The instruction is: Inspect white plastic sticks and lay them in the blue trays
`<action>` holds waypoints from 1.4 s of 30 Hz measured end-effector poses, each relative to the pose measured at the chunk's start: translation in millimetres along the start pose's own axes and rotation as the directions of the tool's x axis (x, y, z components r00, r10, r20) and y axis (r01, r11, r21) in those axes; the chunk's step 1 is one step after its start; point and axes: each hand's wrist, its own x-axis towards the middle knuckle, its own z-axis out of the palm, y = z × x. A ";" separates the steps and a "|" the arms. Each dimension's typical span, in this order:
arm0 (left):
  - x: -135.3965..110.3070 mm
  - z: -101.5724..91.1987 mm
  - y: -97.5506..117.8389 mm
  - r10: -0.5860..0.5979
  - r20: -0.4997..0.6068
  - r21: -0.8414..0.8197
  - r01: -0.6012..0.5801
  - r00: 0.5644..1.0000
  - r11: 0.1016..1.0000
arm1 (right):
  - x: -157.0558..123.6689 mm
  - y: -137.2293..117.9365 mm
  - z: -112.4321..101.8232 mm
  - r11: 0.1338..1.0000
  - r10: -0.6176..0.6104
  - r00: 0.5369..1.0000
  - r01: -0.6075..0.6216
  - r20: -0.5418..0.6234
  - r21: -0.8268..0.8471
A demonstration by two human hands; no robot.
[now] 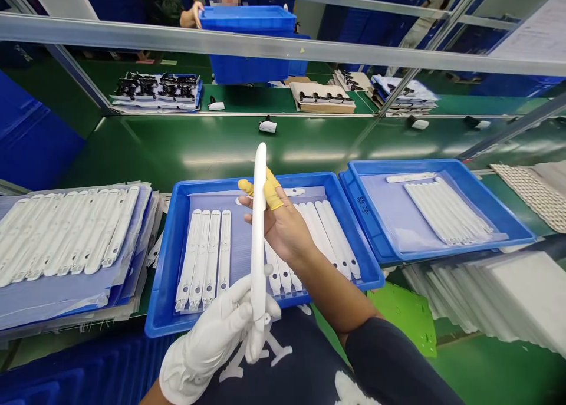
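A long white plastic strip (pixel 259 216) stands upright in front of me. My left hand (pixel 212 340), in a white glove, is closed around its lower end. My right hand (pixel 283 222), bare with yellow finger cots on two fingertips, touches the strip's upper half from behind, fingers stretched out. Below them sits a blue tray (pixel 163 263) holding two groups of the same white strips on a clear sheet.
A second blue tray (pixel 362 216) with more strips stands at the right. Stacked sheets of strips (pixel 66 234) lie at the left. A green conveyor (pixel 198 145) runs behind. A person far back holds a blue crate (pixel 247 19). Green plate (pixel 404 313) lies lower right.
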 end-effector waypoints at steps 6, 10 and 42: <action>1.1 -2.1 -2.2 0.021 0.025 -0.016 -0.020 0.999 1.000 | -3.1 1.5 -6.0 1.000 -0.010 0.998 0.011 0.069 -0.024; 1.4 -21.2 -21.2 -0.019 -0.066 0.110 0.027 0.998 0.994 | -14.0 -0.2 -8.7 0.999 -0.032 0.983 0.037 0.181 -0.025; 46.1 -76.4 -51.2 0.201 -0.558 0.818 0.575 0.805 -0.031 | 31.9 66.4 -104.8 -0.133 0.005 0.985 -0.171 -0.174 -0.976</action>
